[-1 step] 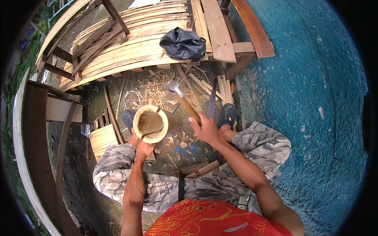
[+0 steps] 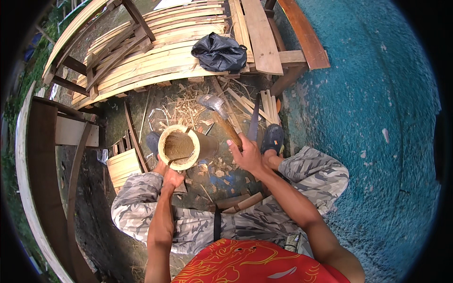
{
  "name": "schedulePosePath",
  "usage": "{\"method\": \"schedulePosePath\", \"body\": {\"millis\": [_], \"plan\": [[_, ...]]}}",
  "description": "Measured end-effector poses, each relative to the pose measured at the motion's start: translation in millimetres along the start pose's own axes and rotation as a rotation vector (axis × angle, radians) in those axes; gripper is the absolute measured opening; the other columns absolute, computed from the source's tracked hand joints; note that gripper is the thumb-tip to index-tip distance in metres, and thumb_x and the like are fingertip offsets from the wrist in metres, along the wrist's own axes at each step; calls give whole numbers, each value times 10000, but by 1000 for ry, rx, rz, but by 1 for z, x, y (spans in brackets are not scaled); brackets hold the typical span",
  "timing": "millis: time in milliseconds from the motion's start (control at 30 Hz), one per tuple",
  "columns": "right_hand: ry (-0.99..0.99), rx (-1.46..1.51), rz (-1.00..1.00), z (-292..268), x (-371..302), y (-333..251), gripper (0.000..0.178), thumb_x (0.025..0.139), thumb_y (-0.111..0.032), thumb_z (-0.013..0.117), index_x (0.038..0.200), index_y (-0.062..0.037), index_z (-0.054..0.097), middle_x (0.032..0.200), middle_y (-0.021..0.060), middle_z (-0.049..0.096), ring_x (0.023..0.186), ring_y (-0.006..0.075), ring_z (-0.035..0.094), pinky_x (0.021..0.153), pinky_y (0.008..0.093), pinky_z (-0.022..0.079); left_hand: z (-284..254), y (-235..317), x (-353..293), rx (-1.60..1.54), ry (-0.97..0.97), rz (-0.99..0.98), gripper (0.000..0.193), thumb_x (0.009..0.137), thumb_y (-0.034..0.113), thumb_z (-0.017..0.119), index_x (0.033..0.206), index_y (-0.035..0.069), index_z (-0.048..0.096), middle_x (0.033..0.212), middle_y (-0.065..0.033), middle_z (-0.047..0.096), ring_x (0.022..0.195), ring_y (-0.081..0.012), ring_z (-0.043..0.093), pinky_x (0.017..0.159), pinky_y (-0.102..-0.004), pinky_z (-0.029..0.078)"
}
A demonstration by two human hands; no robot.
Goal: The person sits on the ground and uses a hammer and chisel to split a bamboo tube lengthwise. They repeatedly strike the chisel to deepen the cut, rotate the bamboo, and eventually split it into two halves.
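A thick, pale tube, apparently bamboo (image 2: 205, 145), stands on the ground between my feet, its open end tilted toward me. Its rim has notches at the far and near sides, and a thin dark, blade-like strip (image 2: 181, 159) shows inside the near edge. Right below this edge my left hand (image 2: 173, 178) is closed in a fist; what it grips is hidden. My right hand (image 2: 247, 153) is wrapped round the wooden handle of a hammer (image 2: 227, 125). The hammer's metal head is raised beyond the tube's right side, apart from the rim.
A slatted wooden bench (image 2: 155, 66) with a black plastic bag (image 2: 219, 53) on it stands ahead. Wood shavings (image 2: 186, 110) and a saw (image 2: 254, 121) lie on the ground. A rough blue wall (image 2: 373, 118) rises on the right; curved wooden furniture (image 2: 42, 132) stands left.
The hammer head has shifted slightly right and turned a little in my right hand. The tube's rim has moved very slightly; my left hand keeps its place.
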State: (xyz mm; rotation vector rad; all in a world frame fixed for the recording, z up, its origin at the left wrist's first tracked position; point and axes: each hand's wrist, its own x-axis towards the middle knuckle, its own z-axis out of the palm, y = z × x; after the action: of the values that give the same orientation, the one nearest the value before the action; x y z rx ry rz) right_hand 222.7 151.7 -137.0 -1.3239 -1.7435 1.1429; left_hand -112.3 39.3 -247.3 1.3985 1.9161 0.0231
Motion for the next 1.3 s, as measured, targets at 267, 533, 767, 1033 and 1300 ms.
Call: {"method": "schedulePosePath", "body": {"millis": [267,533,767,1033,1300], "plan": [[-212,-347,234,25,-18,56,460,981,-440,591,990,21,589,689,274,637,677,484,656,624,558,498,0,-2,6,254,-43,91,507,901,411,547,1306,122,644,1322,-170,643,1236,-360,588,1034,-434,475],[-9,-69,63,14,-23,32,446,989,-432,579,947,11,571,663,267,626,665,471,655,620,568,495,-13,15,-2,169,-93,-70,571,862,421,639,1302,56,632,1350,-224,611,1273,-388,555,1084,-433,435],[-162,-373,238,30,-30,64,382,984,-369,610,954,10,573,622,239,595,571,455,620,538,534,459,-28,40,-14,168,-82,-64,618,859,452,639,1315,35,615,1352,-266,592,1276,-409,549,1082,-443,435],[23,1,2,22,-12,34,360,978,-354,628,926,-3,569,669,261,596,642,474,632,601,557,458,-30,41,-12,168,-115,-102,652,852,496,624,1283,7,633,1325,-262,613,1245,-421,575,1062,-453,452],[-114,-352,352,28,-13,65,439,980,-395,611,1008,43,604,673,292,625,702,491,665,628,539,522,-15,20,-4,247,-62,-72,603,858,495,578,1284,73,647,1306,-213,645,1225,-408,592,1045,-446,468]]}}
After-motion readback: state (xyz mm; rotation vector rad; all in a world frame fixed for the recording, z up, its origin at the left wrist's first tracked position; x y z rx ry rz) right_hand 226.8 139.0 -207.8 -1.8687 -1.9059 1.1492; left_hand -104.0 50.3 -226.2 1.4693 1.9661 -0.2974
